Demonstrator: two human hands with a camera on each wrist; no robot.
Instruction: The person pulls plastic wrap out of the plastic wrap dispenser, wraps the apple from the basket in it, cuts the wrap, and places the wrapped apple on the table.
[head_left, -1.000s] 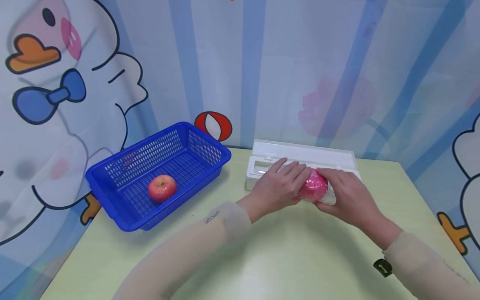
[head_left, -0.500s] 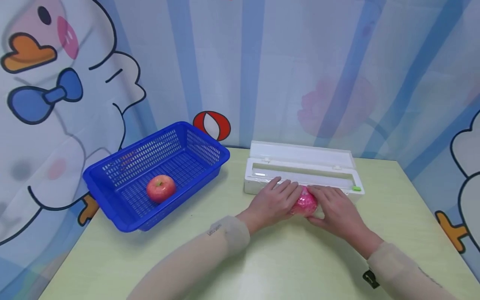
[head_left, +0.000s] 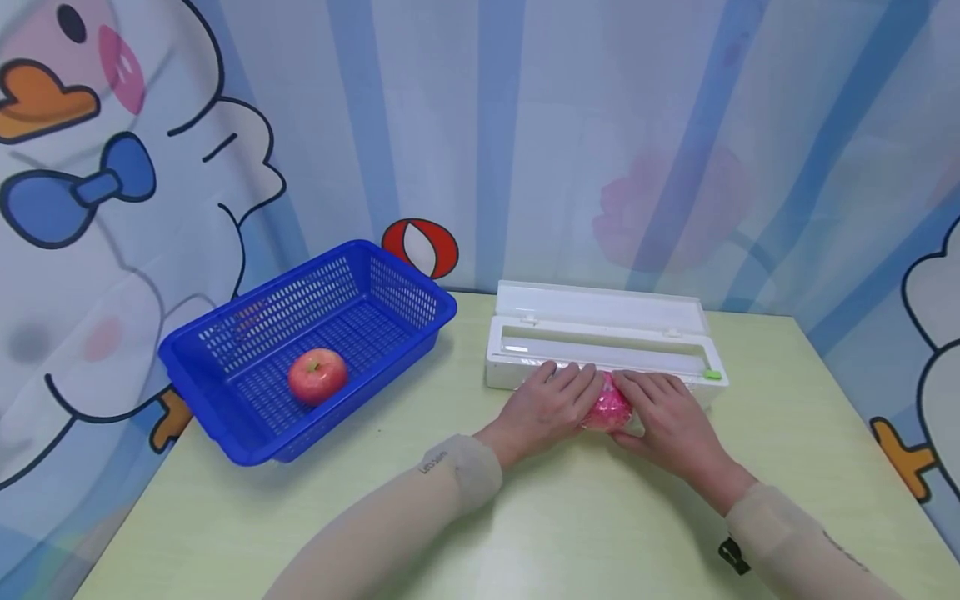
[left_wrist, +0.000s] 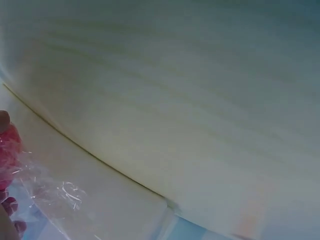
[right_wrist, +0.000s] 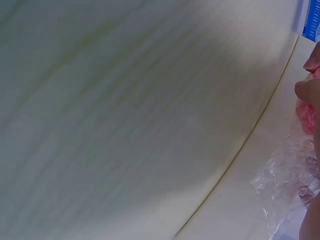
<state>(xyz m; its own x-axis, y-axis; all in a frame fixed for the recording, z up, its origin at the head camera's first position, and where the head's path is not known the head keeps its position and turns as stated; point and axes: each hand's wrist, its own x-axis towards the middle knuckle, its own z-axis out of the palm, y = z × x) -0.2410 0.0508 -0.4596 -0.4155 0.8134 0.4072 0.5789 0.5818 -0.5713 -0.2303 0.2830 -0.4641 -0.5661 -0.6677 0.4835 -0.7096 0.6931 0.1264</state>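
A round pink-red fruit (head_left: 608, 403), wrapped in shiny clear cling film (left_wrist: 56, 192), is held between both hands at the front of the white cling film dispenser (head_left: 600, 360). My left hand (head_left: 551, 410) grips the fruit's left side, fingers over the top. On the other side my right hand (head_left: 671, 425) grips it with fingers above and thumb low. Loose crinkled film (right_wrist: 282, 175) hangs around the fruit in the right wrist view. The dispenser's lid (head_left: 600, 307) stands raised, and a green slider (head_left: 712, 374) sits at its right end.
A blue perforated basket (head_left: 375, 373) stands at the left of the pale green table (head_left: 555, 533). One red apple (head_left: 318, 377) lies inside it. Behind the table hangs a printed curtain (head_left: 555, 150).
Both hands have moved the wrapped fruit toward me and slightly left, from over the dispenser to its front edge. More of the dispenser's top shows. In the last half second they barely moved.
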